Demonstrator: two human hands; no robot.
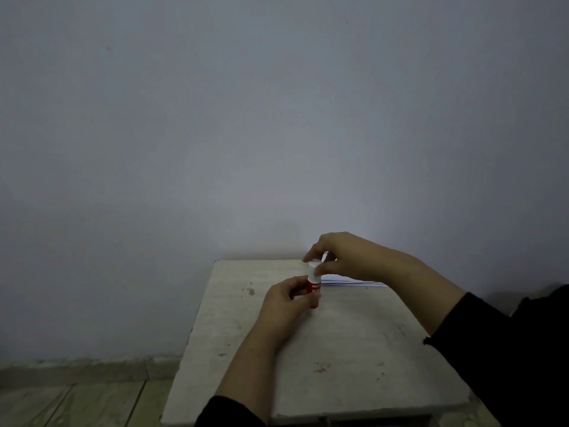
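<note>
We see the left hand (284, 298) gripping an upright glue stick (314, 283) above the table (354, 349), the right hand (341, 257) pinching its white cap (314, 269). Papers (351, 282) lie behind, near a plain wall (246, 118).

A pale, square table (354, 349) with a thick slab top stands on a tiled floor (77, 405), its far edge against a plain wall (277, 118). The top is worn and scuffed: 1 dark stain (251, 291) sits near the far left corner, and smaller marks (320, 369) are scattered across the near middle. A thin stack of white paper (354, 282) lies flat at the far right, close to the wall; the right hand (341, 257) hides its left end. A red and white glue stick (314, 286) is upright over the far middle, gripped by the left hand (286, 300); whether its base touches the top cannot be told.
</note>
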